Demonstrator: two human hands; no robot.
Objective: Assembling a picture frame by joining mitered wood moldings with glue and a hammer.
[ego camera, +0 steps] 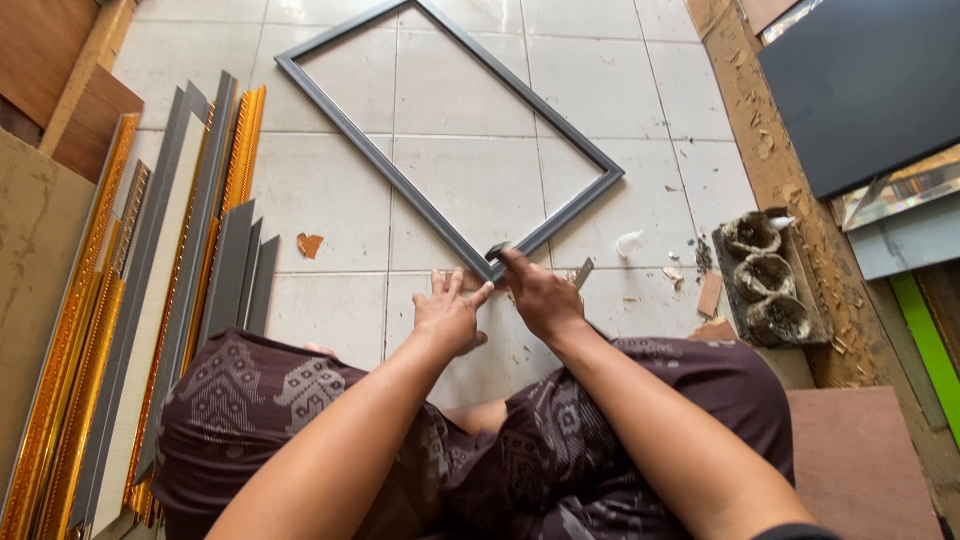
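Observation:
A grey rectangular picture frame [420,200] lies flat on the white tiled floor, one corner pointing toward me. My left hand [450,315] rests flat on the floor just below that near corner, fingers spread, the tips touching the frame's edge. My right hand [540,295] is pinched on a small dark object at the corner [495,262]; what the object is, I cannot tell. My legs, in dark patterned cloth, are folded beneath my arms.
Long gold and grey frame mouldings [150,300] lie stacked at the left. At the right, a wooden block with three worn round holders [765,275], a dark board [860,90], scraps and wood chips. A small metal piece [583,272] lies by my right hand.

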